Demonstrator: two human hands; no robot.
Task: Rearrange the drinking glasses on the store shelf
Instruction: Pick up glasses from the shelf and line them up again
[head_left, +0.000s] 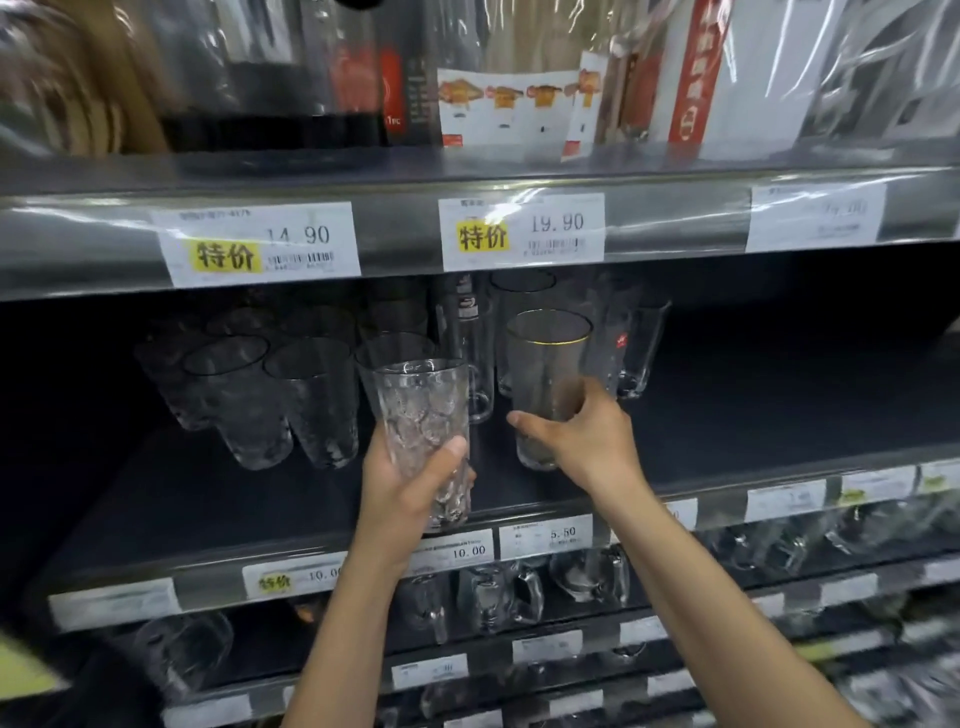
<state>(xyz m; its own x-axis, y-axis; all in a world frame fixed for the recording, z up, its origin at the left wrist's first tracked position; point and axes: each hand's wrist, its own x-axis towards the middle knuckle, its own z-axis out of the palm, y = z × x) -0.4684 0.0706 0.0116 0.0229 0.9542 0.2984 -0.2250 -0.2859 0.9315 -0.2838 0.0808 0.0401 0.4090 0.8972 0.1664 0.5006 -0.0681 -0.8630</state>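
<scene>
My left hand (410, 483) grips a clear textured tumbler (422, 415) by its lower half, holding it upright just in front of the dark middle shelf (779, 415). My right hand (582, 431) wraps around a smooth gold-rimmed glass (545, 364) that stands on the shelf, right of the tumbler. To the left stands a cluster of several similar textured tumblers (280, 395). Taller glasses and handled mugs (636, 348) stand behind the gold-rimmed glass.
The shelf above (395, 176) carries boxed goods and price tags along its front rail. Lower shelves hold glass mugs (498, 597) behind price labels. The right part of the middle shelf is bare dark board.
</scene>
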